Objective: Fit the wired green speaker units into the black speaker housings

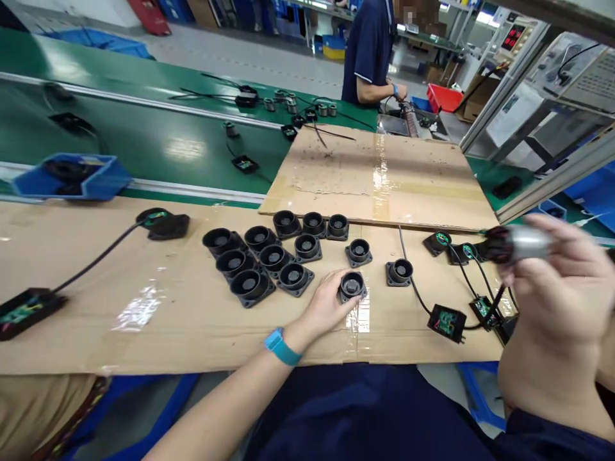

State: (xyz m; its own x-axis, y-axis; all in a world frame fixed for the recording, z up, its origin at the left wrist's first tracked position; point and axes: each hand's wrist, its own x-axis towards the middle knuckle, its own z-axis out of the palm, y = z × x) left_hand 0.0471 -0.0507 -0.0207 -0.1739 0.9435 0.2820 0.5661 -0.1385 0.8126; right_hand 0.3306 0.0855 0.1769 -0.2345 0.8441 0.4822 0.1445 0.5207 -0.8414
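My left hand (pixel 329 296) is closed around a black round fan housing (pixel 352 286) with a square flanged base, resting on the cardboard. Raised at the right, my right hand (pixel 562 288) grips a silver metal cylinder (pixel 531 242). Its dark end is blurred, so I cannot tell what is attached there. Several similar black housings (pixel 273 257) stand grouped left of my left hand, and another housing (pixel 400 272) sits to its right. Below and beside my right hand lie a black box with a green circuit board (pixel 446 322) and cabled round parts (pixel 438 242).
A cardboard sheet (pixel 187 326) covers the bench, with a raised cardboard panel (pixel 336 173) behind. Another cabled unit (pixel 166 224) lies left. A blue bin (pixel 103 179) stands by the green conveyor (pixel 158 144), which carries more parts. A co-worker (pixel 369 57) stands beyond; a metal post (pixel 523 121) rises at right.
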